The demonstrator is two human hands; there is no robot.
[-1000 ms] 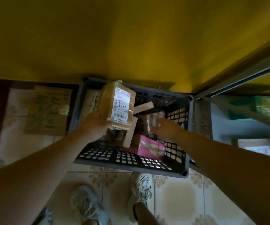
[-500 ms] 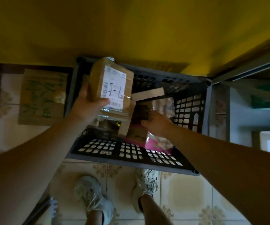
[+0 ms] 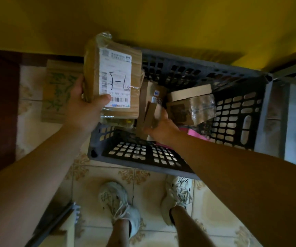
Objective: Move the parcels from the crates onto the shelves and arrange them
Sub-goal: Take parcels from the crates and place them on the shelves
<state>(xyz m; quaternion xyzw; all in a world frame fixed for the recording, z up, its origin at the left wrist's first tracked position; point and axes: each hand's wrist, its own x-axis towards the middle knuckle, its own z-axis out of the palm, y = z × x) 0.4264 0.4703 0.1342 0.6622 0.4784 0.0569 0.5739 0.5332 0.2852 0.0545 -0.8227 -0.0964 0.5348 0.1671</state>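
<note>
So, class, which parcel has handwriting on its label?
The taped parcel in the left hand, its white label penned in black; the narrow parcel in the right hand shows none.

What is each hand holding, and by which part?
The left hand grips the labelled cardboard parcel at its lower-left corner. The right hand grips a narrow brown parcel, inside the crate, by its lower end.
</note>
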